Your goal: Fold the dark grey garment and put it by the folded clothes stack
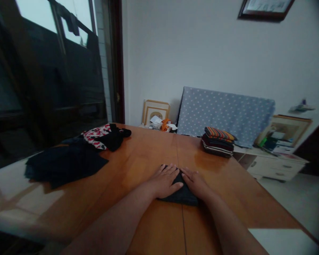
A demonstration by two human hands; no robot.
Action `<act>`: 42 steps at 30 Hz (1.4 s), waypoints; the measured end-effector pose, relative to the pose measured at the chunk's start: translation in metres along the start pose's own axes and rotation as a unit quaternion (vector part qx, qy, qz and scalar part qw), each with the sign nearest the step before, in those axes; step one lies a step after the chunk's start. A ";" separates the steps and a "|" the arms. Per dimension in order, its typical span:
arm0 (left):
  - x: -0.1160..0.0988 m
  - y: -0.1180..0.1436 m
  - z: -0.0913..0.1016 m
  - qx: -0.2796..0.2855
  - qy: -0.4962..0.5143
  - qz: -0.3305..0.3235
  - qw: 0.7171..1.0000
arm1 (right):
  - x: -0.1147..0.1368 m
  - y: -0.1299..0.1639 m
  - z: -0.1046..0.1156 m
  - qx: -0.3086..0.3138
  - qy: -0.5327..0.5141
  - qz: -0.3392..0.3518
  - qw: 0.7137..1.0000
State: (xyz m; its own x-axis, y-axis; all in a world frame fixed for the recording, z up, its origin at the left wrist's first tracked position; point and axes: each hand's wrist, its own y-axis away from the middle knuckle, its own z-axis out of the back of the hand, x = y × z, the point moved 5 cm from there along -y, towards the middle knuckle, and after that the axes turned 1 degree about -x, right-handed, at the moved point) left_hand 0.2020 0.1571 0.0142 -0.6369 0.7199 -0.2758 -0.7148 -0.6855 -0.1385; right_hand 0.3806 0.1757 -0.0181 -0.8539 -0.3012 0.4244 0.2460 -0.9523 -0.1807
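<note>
A dark folded garment lies flat on the wooden table right before me; its exact kind is hard to make out. My left hand rests palm down on its left part, fingers stretched out and thumb spread to the right. On its right edge lies my right hand, also flat with straight fingers. The hands cover much of the cloth, and its lower edge shows between my wrists.
Loose dark clothes and a red-and-white patterned garment lie at the table's left. At the far right edge stands a folded stack, striped on top. Behind are a dotted grey cloth, picture frames and a white drawer cabinet.
</note>
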 end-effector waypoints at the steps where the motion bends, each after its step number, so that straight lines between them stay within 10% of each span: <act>1: 0.002 0.002 0.003 -0.003 0.001 0.006 1.000 | -0.002 0.000 -0.001 -0.003 -0.002 0.001 1.000; 15: 0.065 0.011 0.027 -0.074 -0.050 0.207 0.974 | 0.003 0.006 0.007 -0.030 -0.054 -0.037 0.997; 27: 0.075 0.018 0.051 -0.178 -0.011 0.243 0.954 | 0.037 -0.007 0.043 -0.013 0.025 -0.031 0.999; 33: 0.075 0.016 0.049 -0.180 -0.005 0.246 0.952 | 0.088 -0.011 0.011 0.046 0.080 0.045 0.995; 42: 0.070 0.018 0.052 -0.163 0.009 0.234 0.958 | 0.083 -0.010 -0.018 0.077 0.100 0.026 0.992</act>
State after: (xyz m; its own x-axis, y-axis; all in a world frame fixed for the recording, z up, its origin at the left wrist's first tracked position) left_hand 0.1295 0.2004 0.0422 -0.8585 0.3253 -0.3965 -0.2221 -0.9327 -0.2842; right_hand 0.2992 0.1607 0.0032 -0.9077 -0.3498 0.2316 0.3471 -0.9363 -0.0536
